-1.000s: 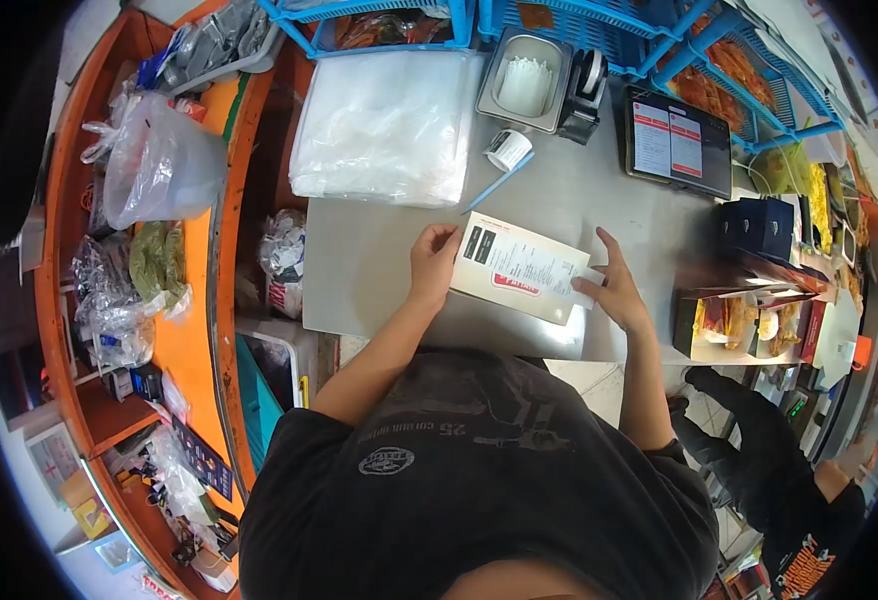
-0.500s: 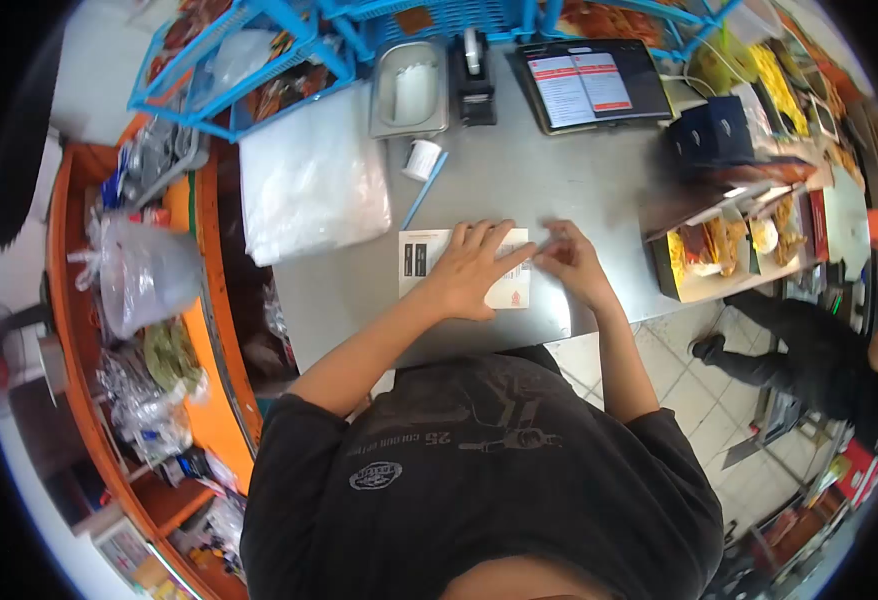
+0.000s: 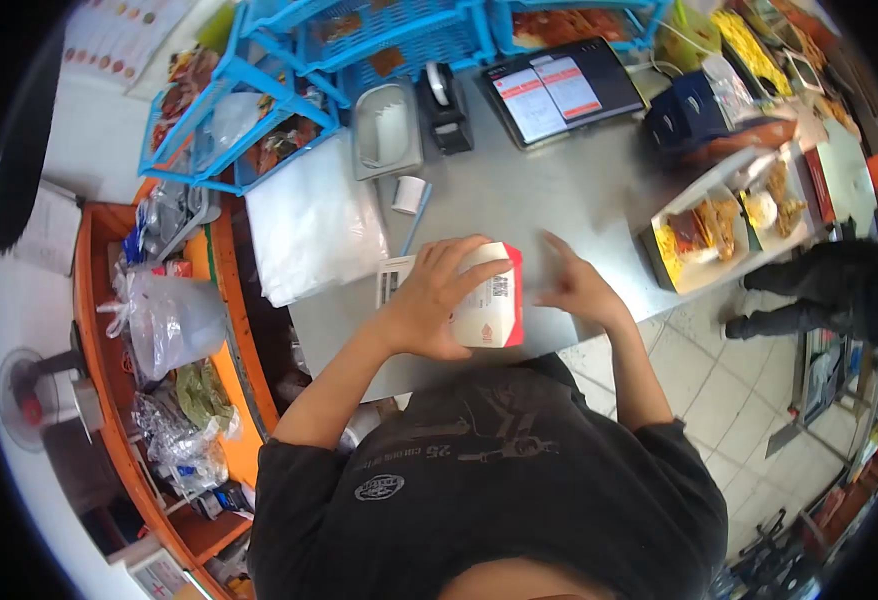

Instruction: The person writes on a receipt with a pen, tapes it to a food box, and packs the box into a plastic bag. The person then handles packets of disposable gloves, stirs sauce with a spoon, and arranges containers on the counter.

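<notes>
A white cardboard box [image 3: 484, 312] with a red side, a barcode and small print rests on the metal table in front of me. My left hand [image 3: 437, 298] is wrapped over it, fingers on the far edge and thumb on the near edge. The box's left part shows a dark printed label beyond my hand. Just to the right of the red side, my right hand [image 3: 584, 288] is raised with fingers apart, holding nothing and slightly blurred. Beyond the box lie a blue pen-like stick [image 3: 417, 218] and a small white roll [image 3: 408, 194].
Clear plastic bags [image 3: 314, 225] lie at left, with a metal tray [image 3: 387, 130], a tape dispenser [image 3: 445, 108] and a tablet [image 3: 562, 90] behind. Open food boxes [image 3: 704, 240] stand at right. Blue baskets [image 3: 389, 40] line the back. Another person's dark-clothed legs [image 3: 819, 290] show at right.
The box, earlier showing its flat white face, now shows its red side on the right. My right hand has come off its edge and opened. The view has shifted.
</notes>
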Motion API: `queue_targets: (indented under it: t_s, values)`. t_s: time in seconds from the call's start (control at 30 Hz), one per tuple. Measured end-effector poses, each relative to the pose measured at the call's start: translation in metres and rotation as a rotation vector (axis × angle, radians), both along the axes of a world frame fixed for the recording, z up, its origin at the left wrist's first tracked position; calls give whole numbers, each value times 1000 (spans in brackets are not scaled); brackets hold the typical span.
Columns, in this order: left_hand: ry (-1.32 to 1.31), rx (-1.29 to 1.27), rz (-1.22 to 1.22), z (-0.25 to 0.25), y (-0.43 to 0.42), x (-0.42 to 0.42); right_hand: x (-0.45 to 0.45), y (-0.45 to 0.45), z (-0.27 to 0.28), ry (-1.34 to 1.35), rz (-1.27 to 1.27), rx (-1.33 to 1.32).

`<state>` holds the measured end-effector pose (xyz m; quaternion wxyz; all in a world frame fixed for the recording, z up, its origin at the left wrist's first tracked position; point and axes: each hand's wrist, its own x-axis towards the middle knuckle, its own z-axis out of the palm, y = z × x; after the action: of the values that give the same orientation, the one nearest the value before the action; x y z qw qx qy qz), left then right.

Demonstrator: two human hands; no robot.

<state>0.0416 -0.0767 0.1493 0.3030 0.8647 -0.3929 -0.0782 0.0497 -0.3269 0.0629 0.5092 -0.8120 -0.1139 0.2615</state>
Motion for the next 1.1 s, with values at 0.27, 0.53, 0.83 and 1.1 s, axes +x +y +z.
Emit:
queue_targets:
  t_s: [0.27,0.53,0.83,1.1]
  values:
    - [-217,343,-316,-77,-17,5,21,13,-3,-120,-399,51]
    - [-186,-229,749,-84,161,-1,49,182,44,-531,-98,208]
    - [-168,138,973,-120,268,-56,87,428,-45,-783,328,-552]
    - [-112,-75,866,-127,287,-66,61,436,-32,-842,219,-645]
